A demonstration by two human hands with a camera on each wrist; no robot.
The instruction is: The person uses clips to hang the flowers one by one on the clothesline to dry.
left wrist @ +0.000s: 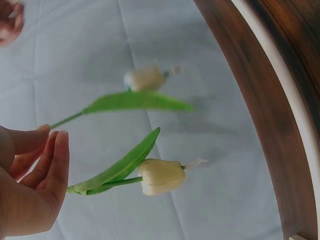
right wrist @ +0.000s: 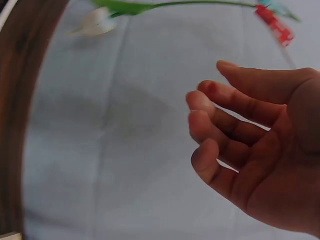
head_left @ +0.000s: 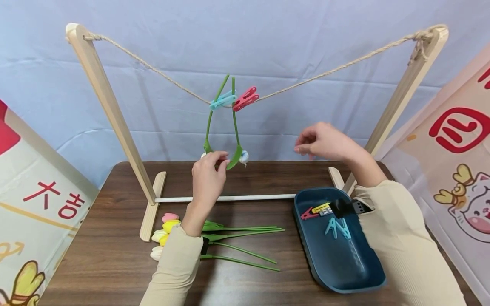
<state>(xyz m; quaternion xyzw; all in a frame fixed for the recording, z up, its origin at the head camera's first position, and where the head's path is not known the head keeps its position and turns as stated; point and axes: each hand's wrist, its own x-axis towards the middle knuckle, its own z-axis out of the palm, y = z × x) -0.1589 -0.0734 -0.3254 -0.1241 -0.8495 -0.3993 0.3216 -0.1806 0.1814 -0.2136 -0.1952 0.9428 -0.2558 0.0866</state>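
Two white tulips hang upside down from the rope, their green stems clipped by a blue clothespin [head_left: 223, 100] and a red clothespin [head_left: 246, 99]. In the left wrist view, the nearer tulip [left wrist: 162, 176] shows sharply and the other tulip [left wrist: 145, 79] is blurred. My left hand [head_left: 209, 172] is in front of the hanging flowers, with thumb and fingers parted; in its wrist view a stem passes right at the thumb tip. In the head view it mostly covers the left bloom. To the right of the flowers, my right hand [head_left: 325, 140] is raised, fingers loosely bent around nothing.
A sagging rope [head_left: 333, 68] joins two wooden posts [head_left: 111, 114], with a white rod [head_left: 260, 197] low between them. Several pink, yellow and white tulips [head_left: 171, 225] lie on the table. The blue tray [head_left: 337, 267] at right holds several clothespins [head_left: 338, 228].
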